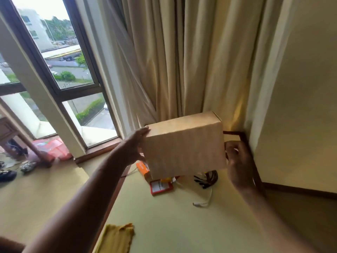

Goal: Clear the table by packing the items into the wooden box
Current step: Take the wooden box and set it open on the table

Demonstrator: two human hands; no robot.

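In the middle of the frame I held the wooden box (184, 145) up in the air with both hands, above the far end of the pale yellow desk (173, 216) and in front of the cream curtains (182, 61). My left hand (135, 145) pressed flat against the box's left edge, fingers (144, 129) curled over its upper corner; my right hand (237, 161) gripped the right edge, fingers wrapped around it. The box looked plain and rectangular, a smooth tan surface with faint grain; I could not tell whether its open side faced away from me or whether it was shut. Below it, at lower centre, the items waited on the desk: a small orange carton (143, 168) partly hidden under the box, a red-framed tag (160, 187), a bundle of dark cables (207, 178) and a thin white cable (206, 199). A rough-edged yellow cloth (116, 238) lay at the bottom of the frame. I judged the chief risk to be the grip: the box was only pinched at its sides, so it could slip or tilt and drop onto the items. Setting it down blind could also trap the cables or crush the carton, and the loose, springy cables might snag or spill back out.
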